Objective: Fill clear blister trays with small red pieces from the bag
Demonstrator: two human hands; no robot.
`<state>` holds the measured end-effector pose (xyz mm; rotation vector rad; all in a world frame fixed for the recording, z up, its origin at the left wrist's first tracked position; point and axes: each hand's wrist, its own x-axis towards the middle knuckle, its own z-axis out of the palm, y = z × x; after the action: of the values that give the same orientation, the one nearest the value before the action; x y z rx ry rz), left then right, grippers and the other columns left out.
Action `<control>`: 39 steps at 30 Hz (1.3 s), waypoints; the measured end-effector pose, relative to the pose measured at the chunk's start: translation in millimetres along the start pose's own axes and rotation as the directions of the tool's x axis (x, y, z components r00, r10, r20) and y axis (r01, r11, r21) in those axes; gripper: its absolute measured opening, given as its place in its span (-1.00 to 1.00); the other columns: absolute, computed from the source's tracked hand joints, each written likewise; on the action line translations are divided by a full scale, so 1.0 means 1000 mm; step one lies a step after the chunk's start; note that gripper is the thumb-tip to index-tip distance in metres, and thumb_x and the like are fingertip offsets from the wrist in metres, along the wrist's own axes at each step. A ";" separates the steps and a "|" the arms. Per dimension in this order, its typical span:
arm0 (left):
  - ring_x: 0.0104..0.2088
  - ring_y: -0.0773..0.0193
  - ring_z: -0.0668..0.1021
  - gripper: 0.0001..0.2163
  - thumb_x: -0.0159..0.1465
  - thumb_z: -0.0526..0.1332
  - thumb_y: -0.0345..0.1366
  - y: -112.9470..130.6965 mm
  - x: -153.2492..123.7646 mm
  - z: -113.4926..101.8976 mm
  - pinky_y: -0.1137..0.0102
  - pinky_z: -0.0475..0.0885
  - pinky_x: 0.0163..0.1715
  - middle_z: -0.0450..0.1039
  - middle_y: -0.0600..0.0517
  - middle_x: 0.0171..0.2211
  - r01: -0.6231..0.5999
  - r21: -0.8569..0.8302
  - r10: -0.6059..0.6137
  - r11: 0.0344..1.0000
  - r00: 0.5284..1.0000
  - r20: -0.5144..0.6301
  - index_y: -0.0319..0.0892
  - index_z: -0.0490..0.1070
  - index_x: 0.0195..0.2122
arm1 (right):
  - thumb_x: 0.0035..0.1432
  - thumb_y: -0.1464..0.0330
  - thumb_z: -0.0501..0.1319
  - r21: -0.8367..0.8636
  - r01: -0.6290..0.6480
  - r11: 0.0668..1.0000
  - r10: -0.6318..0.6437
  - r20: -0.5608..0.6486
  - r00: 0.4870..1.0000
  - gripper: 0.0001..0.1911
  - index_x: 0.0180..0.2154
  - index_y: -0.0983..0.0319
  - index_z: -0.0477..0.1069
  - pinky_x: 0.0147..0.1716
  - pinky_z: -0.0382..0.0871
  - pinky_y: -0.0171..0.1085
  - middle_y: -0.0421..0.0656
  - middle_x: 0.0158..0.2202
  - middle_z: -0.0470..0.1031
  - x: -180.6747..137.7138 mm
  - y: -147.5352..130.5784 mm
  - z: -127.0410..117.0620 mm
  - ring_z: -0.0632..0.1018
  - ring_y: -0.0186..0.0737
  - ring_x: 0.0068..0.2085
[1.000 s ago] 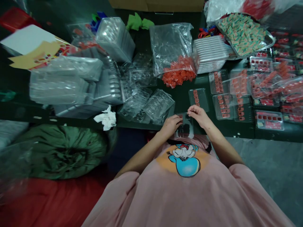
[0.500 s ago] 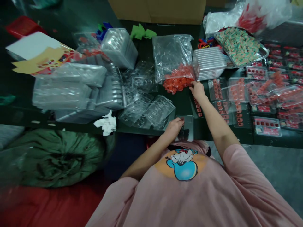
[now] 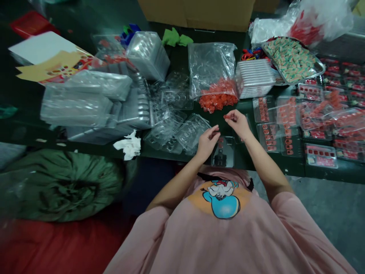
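My right hand (image 3: pixel 238 123) pinches a small red plastic piece (image 3: pixel 226 117) just in front of a heap of like red pieces (image 3: pixel 218 99), which spills from a clear plastic bag (image 3: pixel 212 62). My left hand (image 3: pixel 208 142) is raised a little, its fingers apart with nothing visible in them. Beside it, near the table edge, lies a clear plastic blister tray (image 3: pixel 230 160) with a few red pieces in its upper part. Another clear tray, partly hidden behind my right hand, lies to the right.
Loose clear trays (image 3: pixel 192 131) lie to the left, with tall stacks of packaging (image 3: pixel 76 104) beyond. On the right are filled trays (image 3: pixel 268 137) and a metal tray of small green and beige pieces (image 3: pixel 292 61). A cardboard box (image 3: pixel 196 15) stands at the back.
My right hand has drawn back from the red heap toward me with a red piece. My left hand has lifted off the near tray, which now shows red pieces, and its fingers have spread.
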<state>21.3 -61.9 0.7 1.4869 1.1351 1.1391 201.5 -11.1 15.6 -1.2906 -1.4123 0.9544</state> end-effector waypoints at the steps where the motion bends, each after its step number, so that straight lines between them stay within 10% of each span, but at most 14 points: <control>1: -0.17 0.26 0.60 -0.69 0.26 0.23 -0.30 0.001 0.003 0.002 0.33 0.51 -0.10 0.52 -0.07 -0.05 0.007 -0.042 -0.007 0.999 1.000 -0.015 -0.15 0.49 0.04 | 0.06 0.31 0.27 0.078 -0.013 0.997 0.011 0.021 1.000 -0.82 -0.27 0.21 0.37 -0.18 0.41 -0.25 -0.19 -0.30 0.51 -0.013 -0.005 0.005 0.51 -0.28 -0.27; 21: -0.21 0.27 0.54 -0.76 0.14 0.36 -0.21 0.025 -0.010 -0.017 0.35 0.49 -0.20 0.47 -0.04 -0.18 -0.032 -0.091 0.053 0.995 0.970 0.238 -0.14 0.57 -0.16 | 0.03 0.09 0.35 0.402 -0.290 0.868 0.209 0.234 0.949 -0.66 -0.35 0.20 0.40 -0.32 0.36 -0.32 -0.26 -0.42 0.45 -0.092 -0.021 0.017 0.45 -0.35 -0.39; 39: -0.24 0.30 0.56 -0.83 0.16 0.33 -0.37 -0.007 -0.045 -0.015 0.40 0.49 -0.27 0.52 -0.04 -0.20 -0.141 0.246 0.074 0.959 0.962 0.263 -0.16 0.58 -0.20 | 0.10 0.25 0.21 -0.063 -0.244 0.968 0.250 0.123 0.960 -0.78 -0.25 0.22 0.49 -0.30 0.32 -0.26 -0.19 -0.39 0.52 -0.124 0.001 0.010 0.49 -0.26 -0.37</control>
<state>-1.6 -103.2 -10.3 1.8616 1.0675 0.8630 189.5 -133.4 -5.9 -1.4877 -1.4011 1.1972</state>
